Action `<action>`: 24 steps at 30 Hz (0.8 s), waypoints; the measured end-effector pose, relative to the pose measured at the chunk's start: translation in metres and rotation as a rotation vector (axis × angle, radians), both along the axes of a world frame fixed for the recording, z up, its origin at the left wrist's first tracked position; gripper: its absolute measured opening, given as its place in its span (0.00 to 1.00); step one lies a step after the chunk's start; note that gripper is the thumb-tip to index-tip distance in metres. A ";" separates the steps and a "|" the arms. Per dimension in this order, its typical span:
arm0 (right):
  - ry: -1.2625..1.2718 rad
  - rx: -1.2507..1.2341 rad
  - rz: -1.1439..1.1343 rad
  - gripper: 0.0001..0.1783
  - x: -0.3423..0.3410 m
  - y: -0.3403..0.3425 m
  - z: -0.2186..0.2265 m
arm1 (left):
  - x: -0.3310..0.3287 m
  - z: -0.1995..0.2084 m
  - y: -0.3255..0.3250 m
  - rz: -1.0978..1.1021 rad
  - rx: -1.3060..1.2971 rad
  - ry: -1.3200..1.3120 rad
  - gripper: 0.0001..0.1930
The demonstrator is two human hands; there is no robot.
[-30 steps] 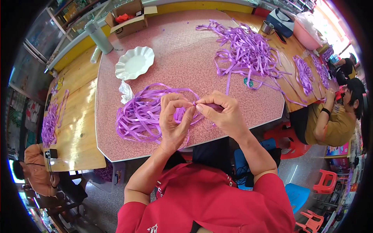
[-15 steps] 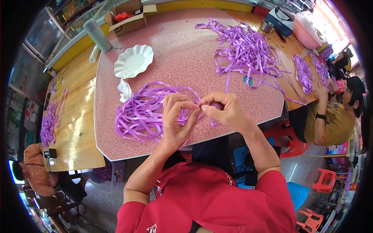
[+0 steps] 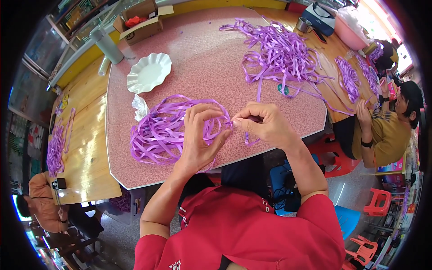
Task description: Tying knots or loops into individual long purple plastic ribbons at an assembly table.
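The purple ribbon bundle (image 3: 168, 130) lies on the pink bench (image 3: 202, 58), just below the white scalloped plate (image 3: 149, 72), its looped strands running roughly left to right toward the hands. The left hand (image 3: 200, 135) curls over the bundle's right end, fingers hooked through a loop. The right hand (image 3: 263, 123) sits just right of the bundle, thumb and fingertips pinched on one strand; both hands meet at that end.

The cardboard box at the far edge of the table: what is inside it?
Inside the open cardboard box something red shows at the top. What it is, and anything lying deeper, cannot be seen; the box walls and flaps cover it.
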State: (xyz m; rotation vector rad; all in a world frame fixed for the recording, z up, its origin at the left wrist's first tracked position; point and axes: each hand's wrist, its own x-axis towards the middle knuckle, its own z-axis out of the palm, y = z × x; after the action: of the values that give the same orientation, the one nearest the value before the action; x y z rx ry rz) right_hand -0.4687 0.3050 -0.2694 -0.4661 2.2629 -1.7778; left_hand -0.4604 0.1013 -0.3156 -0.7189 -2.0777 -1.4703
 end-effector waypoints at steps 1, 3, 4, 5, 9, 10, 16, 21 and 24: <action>-0.002 -0.001 -0.004 0.06 0.001 -0.001 -0.001 | 0.000 0.005 0.000 0.048 -0.122 0.066 0.16; 0.119 0.026 0.010 0.06 0.002 -0.002 -0.002 | -0.001 0.014 -0.001 0.087 -0.242 0.136 0.18; 0.118 0.026 0.003 0.06 0.003 -0.002 -0.002 | -0.002 0.017 -0.002 0.086 -0.393 0.227 0.16; 0.202 0.087 0.016 0.06 0.003 -0.002 -0.003 | -0.002 0.019 -0.005 0.086 -0.546 0.320 0.15; 0.350 0.219 0.079 0.05 0.002 0.001 0.001 | -0.004 0.024 -0.013 0.015 -0.667 0.349 0.12; 0.347 0.221 0.067 0.05 0.002 0.002 0.000 | -0.004 0.026 -0.015 0.002 -0.664 0.351 0.12; 0.339 0.114 0.112 0.08 0.000 0.009 -0.002 | 0.000 0.015 -0.028 -0.173 -0.231 -0.046 0.06; 0.227 0.069 -0.056 0.07 -0.002 0.026 -0.010 | -0.001 0.011 -0.032 -0.102 0.008 -0.310 0.16; 0.299 0.022 -0.002 0.07 0.004 0.016 -0.008 | 0.002 0.023 -0.002 0.005 -0.361 0.040 0.19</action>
State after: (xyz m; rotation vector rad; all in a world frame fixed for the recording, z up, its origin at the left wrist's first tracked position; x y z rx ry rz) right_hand -0.4652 0.3215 -0.2772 -0.7712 2.4727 -1.7845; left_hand -0.4583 0.0989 -0.2928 -0.8668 -2.3385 -1.0772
